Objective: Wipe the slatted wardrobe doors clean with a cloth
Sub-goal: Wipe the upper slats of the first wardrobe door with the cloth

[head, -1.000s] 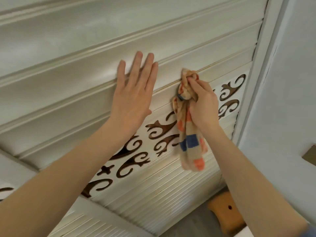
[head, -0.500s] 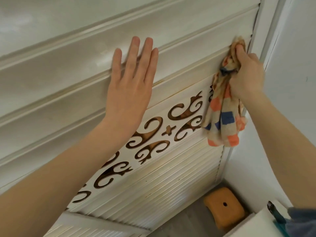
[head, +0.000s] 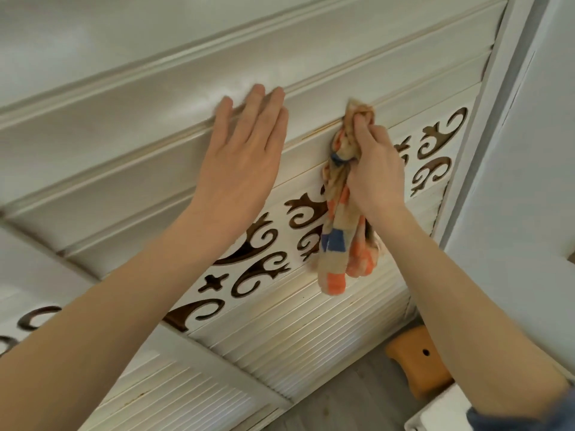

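Observation:
The white slatted wardrobe door (head: 130, 157) fills the view, with wide slats above a band of brown scroll cut-outs (head: 255, 269) and fine slats below. My left hand (head: 242, 160) lies flat on a wide slat, fingers straight and together. My right hand (head: 373, 169) grips a bunched beige cloth (head: 339, 244) with orange and blue checks. It presses the cloth's top end into the groove just above the cut-out band, right of my left hand. The rest of the cloth hangs down over the cut-outs.
The door's white frame post (head: 485, 88) runs down the right side, against a pale blue wall (head: 535, 181). An orange-brown stool (head: 417, 362) with a round hole stands on the grey floor (head: 348, 399) at lower right. A second slatted door panel (head: 174, 390) sits at lower left.
My right hand has swept the cloth along the groove: out to the door's right edge, then back left close to my left hand. My left hand has stayed flat on the slat.

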